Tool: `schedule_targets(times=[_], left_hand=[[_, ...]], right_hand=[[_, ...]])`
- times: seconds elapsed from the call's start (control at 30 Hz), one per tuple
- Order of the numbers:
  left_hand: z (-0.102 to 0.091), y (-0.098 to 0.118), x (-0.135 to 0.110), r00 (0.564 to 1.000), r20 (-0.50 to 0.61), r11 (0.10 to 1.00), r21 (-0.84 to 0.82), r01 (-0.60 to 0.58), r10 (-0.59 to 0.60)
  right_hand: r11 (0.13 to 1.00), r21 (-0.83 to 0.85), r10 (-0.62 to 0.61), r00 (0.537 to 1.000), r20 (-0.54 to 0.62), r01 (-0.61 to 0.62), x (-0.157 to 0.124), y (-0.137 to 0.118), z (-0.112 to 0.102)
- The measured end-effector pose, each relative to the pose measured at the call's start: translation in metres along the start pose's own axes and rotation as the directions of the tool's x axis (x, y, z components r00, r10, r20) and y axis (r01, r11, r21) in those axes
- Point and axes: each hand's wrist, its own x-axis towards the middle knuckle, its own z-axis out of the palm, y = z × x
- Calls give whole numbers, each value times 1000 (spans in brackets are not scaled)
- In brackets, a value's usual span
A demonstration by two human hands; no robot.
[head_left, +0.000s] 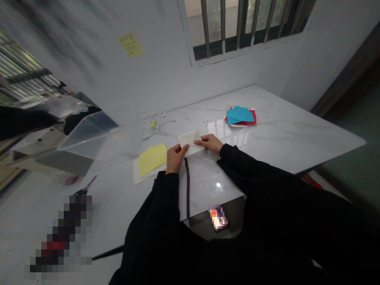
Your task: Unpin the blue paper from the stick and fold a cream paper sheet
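Between my two hands is a small cream paper envelope, held a little above the marble-patterned table. My left hand pinches its left lower corner, thumb on top. On the other side, my right hand grips the right edge, with its thumb and fingers closed on the paper near the flap. Left of my left hand, a yellow sheet of paper lies on white sheets. A dark narrow strip runs from under the envelope to the table's front edge.
Blue and red envelopes are stacked at the back right. A thin cable and several tiny shiny bits lie behind my hands. Scissors and a clear plastic bin are at left. A lit phone sits below the table edge.
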Motion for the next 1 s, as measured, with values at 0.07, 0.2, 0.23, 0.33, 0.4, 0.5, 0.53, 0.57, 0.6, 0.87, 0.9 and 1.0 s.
schedule_targets(times=[0.07,0.2,0.23,0.33,0.4,0.5,0.53,0.57,0.6,0.87,0.9,1.0], left_hand=[[0,0,0,1000,1,1000,-8,-1,1],[0,0,0,1000,2,1000,-11,-8,8],[0,0,1,1000,2,1000,-5,-10,10],[-1,-2,2,1000,4,1000,19,-14,14],[-1,-4,2,1000,4,999,28,-16,16],[-1,-5,3,1000,0,999,35,-14,14],[-1,-5,3,1000,0,999,40,-12,12],[-1,-4,2,1000,-2,999,45,-11,11],[-1,-3,2,1000,-4,999,48,-11,12],[0,-2,1,1000,1,1000,28,-6,6],[0,-4,1,1000,2,1000,31,-5,5],[0,-6,2,1000,-4,999,55,0,0]], right_hand=[[1000,10,0,1000,1,0,0,0,1],[1000,19,-3,1000,3,3,0,0,1],[1000,18,-7,1000,3,7,0,0,1],[1000,11,-19,1000,0,19,-1,1,1],[1000,8,-22,1000,-7,22,0,2,2],[1000,12,-19,1000,-10,19,1,5,2],[1000,15,-17,1000,-10,17,2,6,2],[1000,17,-13,1000,-10,13,3,7,2],[1000,19,-8,1000,-10,8,3,7,2],[999,38,-3,1000,-24,4,2,5,3],[999,38,3,1000,-28,-2,1,5,3],[999,38,20,999,-32,-19,1,3,4]])
